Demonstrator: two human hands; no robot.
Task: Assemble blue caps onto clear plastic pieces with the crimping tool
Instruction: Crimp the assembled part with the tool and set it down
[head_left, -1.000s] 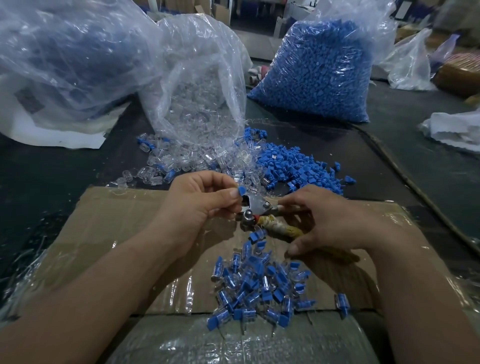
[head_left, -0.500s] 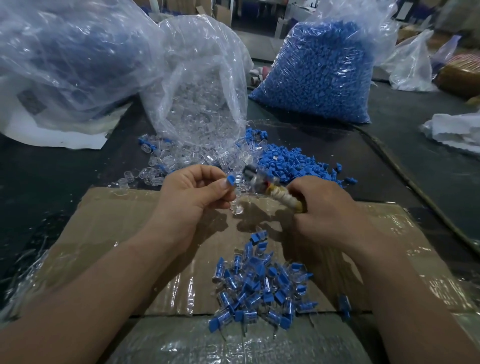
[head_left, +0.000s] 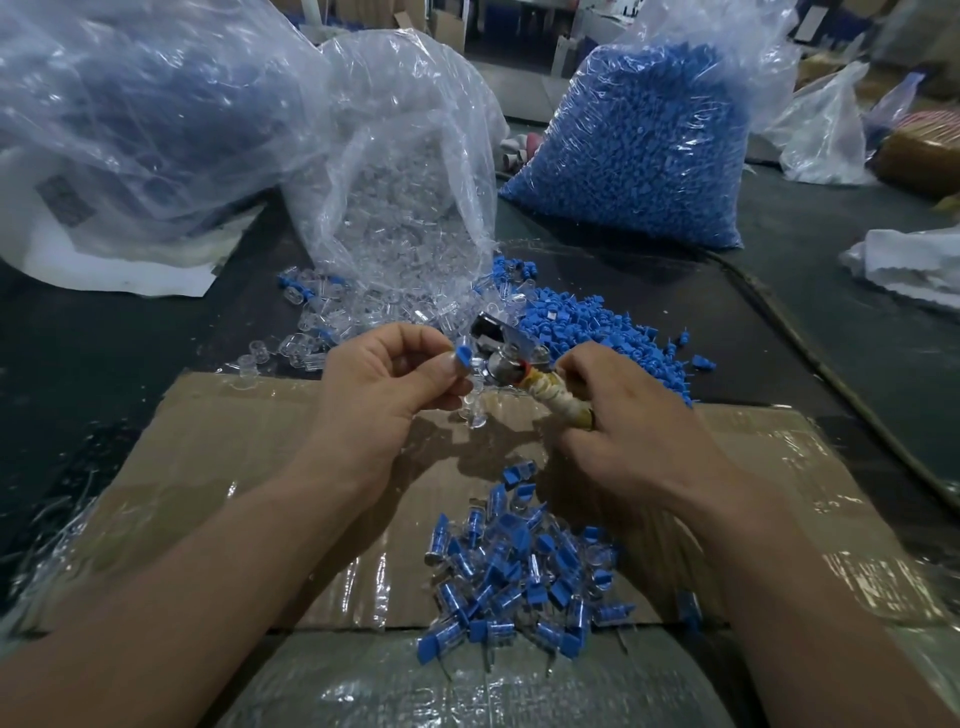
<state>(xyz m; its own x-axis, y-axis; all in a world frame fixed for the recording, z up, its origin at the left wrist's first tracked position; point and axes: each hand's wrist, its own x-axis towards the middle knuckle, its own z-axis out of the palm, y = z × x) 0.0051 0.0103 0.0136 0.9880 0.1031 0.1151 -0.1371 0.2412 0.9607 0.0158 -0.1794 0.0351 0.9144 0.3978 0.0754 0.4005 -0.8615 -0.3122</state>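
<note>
Pinching a cap (head_left: 462, 358) atop a clear piece (head_left: 475, 411), the left hand (head_left: 387, 389) holds it at 9 o'clock of the tool (head_left: 506, 358), which the right hand (head_left: 639, 431) grips. This looks like loading for a crimp. Next, the cap likely needs seating between the jaws.

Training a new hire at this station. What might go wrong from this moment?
The left hand pinches the blue cap right beside the crimping tool, so a fingertip may get nipped. The clear piece hangs below the cap, maybe not seated; it might drop. The finished pile reaches the near edge of the cardboard; pieces may roll off.
</note>
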